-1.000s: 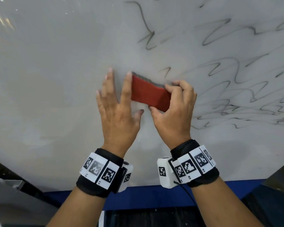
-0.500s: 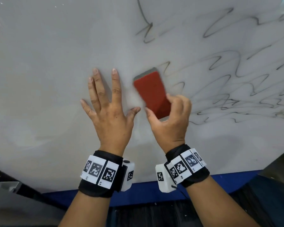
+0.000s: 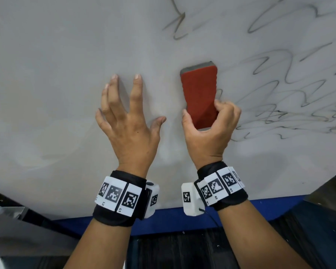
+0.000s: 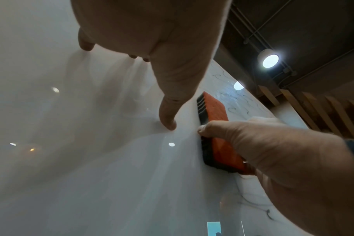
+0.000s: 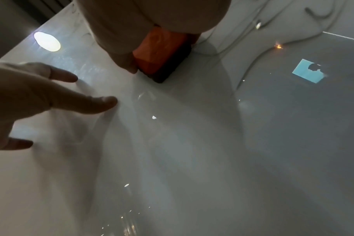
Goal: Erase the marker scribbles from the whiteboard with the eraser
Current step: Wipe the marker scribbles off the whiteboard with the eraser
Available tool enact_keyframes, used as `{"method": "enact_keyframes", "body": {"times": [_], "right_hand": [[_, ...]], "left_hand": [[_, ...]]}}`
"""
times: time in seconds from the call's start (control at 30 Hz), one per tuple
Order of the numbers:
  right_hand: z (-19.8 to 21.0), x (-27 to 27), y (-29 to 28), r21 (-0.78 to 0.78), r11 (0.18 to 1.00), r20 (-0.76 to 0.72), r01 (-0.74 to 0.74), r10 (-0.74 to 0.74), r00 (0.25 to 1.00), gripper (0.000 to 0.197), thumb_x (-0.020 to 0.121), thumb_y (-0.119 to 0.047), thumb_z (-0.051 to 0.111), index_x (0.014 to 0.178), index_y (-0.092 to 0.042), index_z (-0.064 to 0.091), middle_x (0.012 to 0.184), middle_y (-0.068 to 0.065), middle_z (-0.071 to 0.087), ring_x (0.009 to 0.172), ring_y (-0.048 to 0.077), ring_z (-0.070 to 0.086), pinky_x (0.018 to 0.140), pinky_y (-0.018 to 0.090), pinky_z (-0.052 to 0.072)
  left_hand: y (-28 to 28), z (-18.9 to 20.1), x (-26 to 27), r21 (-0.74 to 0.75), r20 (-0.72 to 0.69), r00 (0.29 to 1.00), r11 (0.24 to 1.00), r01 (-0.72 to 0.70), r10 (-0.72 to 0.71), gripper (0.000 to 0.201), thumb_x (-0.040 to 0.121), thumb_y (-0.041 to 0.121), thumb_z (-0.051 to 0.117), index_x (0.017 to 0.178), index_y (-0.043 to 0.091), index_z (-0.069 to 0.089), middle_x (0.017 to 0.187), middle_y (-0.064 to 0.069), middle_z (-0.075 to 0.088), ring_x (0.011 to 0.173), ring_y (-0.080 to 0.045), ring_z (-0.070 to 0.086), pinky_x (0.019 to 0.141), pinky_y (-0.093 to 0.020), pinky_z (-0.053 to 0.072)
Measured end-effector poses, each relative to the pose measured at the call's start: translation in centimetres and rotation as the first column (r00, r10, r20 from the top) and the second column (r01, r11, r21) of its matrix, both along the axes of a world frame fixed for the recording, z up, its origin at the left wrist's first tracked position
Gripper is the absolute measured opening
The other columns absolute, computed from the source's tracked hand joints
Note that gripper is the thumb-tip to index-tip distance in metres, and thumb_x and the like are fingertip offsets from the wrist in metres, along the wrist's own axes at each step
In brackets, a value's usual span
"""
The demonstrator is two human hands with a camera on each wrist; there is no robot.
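board (image 3: 56, 55): white, tilted; bare toward its left edge, dark scribbles (image 3: 279, 98) fill the side toward its right edge.
eraser (image 3: 199, 96): red, flat on the board near its middle, now standing lengthwise; a second ago it lay slanted sideways.
right hand (image 3: 208, 133): pinches the eraser's lower end between thumb and curled fingers.
left hand (image 3: 128, 123): fingers spread, tips pressing the board just left of the eraser; it no longer touches the eraser.
meaning: likely a one-handed grip, squared up to sweep toward the right edge, where most scribbles remain.
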State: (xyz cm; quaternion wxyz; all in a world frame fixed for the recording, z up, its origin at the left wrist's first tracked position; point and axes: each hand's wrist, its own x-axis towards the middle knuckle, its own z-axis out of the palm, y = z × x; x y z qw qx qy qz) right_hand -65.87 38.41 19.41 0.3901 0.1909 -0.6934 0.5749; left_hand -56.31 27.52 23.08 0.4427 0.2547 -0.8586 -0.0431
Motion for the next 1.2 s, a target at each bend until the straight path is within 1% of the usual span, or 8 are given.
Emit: {"method": "enact_keyframes", "body": {"times": [0.1, 0.23, 0.4, 0.6, 0.73, 0.87, 1.03, 1.2], "right_hand": [[-0.4, 1.1, -1.2, -0.017, 0.999, 0.027, -0.043, 0.043, 0.999, 0.060, 0.068, -0.027, 0.087, 0.109, -0.008, 0.047, 0.110, 0.020, 0.052, 0.103, 0.033, 0.053, 0.087, 0.045, 0.050], [-0.9, 1.0, -0.4, 0.073, 0.996, 0.014, -0.058, 0.058, 0.998, 0.059, 0.070, -0.027, 0.088, 0.107, 0.004, 0.055, 0.110, 0.022, 0.053, 0.104, 0.030, 0.051, 0.092, 0.039, 0.049], [-1.1, 0.5, -0.1, -0.061, 0.998, 0.103, 0.009, -0.003, 0.995, 0.059, 0.072, -0.026, 0.086, 0.108, 0.008, 0.053, 0.112, 0.024, 0.051, 0.106, 0.040, 0.052, 0.089, 0.056, 0.047], [-0.5, 1.1, 0.1, 0.078, 0.997, 0.019, -0.031, 0.030, 0.999, 0.057, 0.069, -0.028, 0.087, 0.105, 0.005, 0.058, 0.109, 0.020, 0.055, 0.102, 0.031, 0.053, 0.090, 0.043, 0.050], [1.4, 0.2, 0.0, -0.086, 0.996, 0.049, 0.026, -0.022, 0.999, 0.056, 0.067, -0.022, 0.087, 0.104, 0.008, 0.057, 0.108, 0.020, 0.054, 0.103, 0.034, 0.053, 0.090, 0.047, 0.048], [1.2, 1.8, -1.3, -0.007, 0.998, 0.048, -0.057, 0.057, 0.997, 0.055, 0.067, -0.024, 0.087, 0.103, 0.006, 0.057, 0.109, 0.020, 0.054, 0.103, 0.033, 0.053, 0.087, 0.049, 0.050], [3.3, 0.1, 0.6, -0.053, 0.998, 0.047, -0.027, 0.030, 0.998, 0.062, 0.067, -0.023, 0.087, 0.112, 0.005, 0.056, 0.115, 0.020, 0.054, 0.108, 0.034, 0.052, 0.092, 0.052, 0.047], [3.8, 1.0, -0.8, -0.032, 0.998, -0.020, -0.054, 0.053, 0.998, 0.069, 0.072, -0.022, 0.083, 0.133, -0.003, 0.054, 0.119, 0.019, 0.052, 0.110, 0.033, 0.052, 0.095, 0.051, 0.047]], "left_hand": [[0.0, -0.1, -0.3, 0.010, -0.018, 1.000, 1.000, 0.024, -0.024, 0.095, 0.075, 0.046, 0.079, 0.152, 0.026, 0.028, 0.159, -0.016, 0.018, 0.146, -0.033, 0.013, 0.108, -0.069, 0.025], [0.1, -0.9, -0.5, 0.030, 0.027, 0.999, 0.999, 0.042, -0.043, 0.096, 0.084, 0.048, 0.070, 0.157, 0.026, 0.011, 0.164, -0.017, 0.004, 0.151, -0.034, 0.000, 0.113, -0.071, 0.013], [0.0, -1.6, -0.7, 0.002, 0.083, 0.996, 1.000, 0.023, -0.023, 0.091, 0.092, 0.054, 0.056, 0.158, 0.022, 0.002, 0.163, -0.020, 0.000, 0.151, -0.037, -0.003, 0.115, -0.068, 0.009], [0.1, -1.9, -0.7, -0.004, 0.081, 0.997, 1.000, 0.017, -0.016, 0.088, 0.094, 0.056, 0.053, 0.158, 0.021, 0.004, 0.163, -0.021, 0.002, 0.151, -0.038, -0.001, 0.115, -0.067, 0.009], [0.3, -1.4, -0.4, 0.004, 0.040, 0.999, 1.000, 0.003, -0.003, 0.090, 0.086, 0.053, 0.065, 0.156, 0.025, 0.015, 0.162, -0.018, 0.013, 0.150, -0.035, 0.008, 0.112, -0.067, 0.020], [0.1, 0.8, -0.2, 0.015, -0.076, 0.996, 0.999, 0.041, -0.039, 0.091, 0.069, 0.048, 0.083, 0.143, 0.024, 0.035, 0.151, -0.018, 0.031, 0.140, -0.034, 0.024, 0.106, -0.066, 0.029], [0.0, 3.7, -0.6, 0.014, 0.069, 0.997, 0.999, 0.042, -0.043, 0.127, 0.065, 0.064, 0.081, 0.158, 0.022, 0.005, 0.162, -0.023, -0.003, 0.149, -0.041, -0.005, 0.111, -0.074, 0.011], [-0.3, 3.6, -0.8, -0.002, 0.150, 0.989, 1.000, 0.012, -0.011, 0.128, 0.067, 0.071, 0.072, 0.158, 0.021, -0.002, 0.162, -0.025, -0.008, 0.149, -0.043, -0.009, 0.111, -0.074, 0.009]]}}
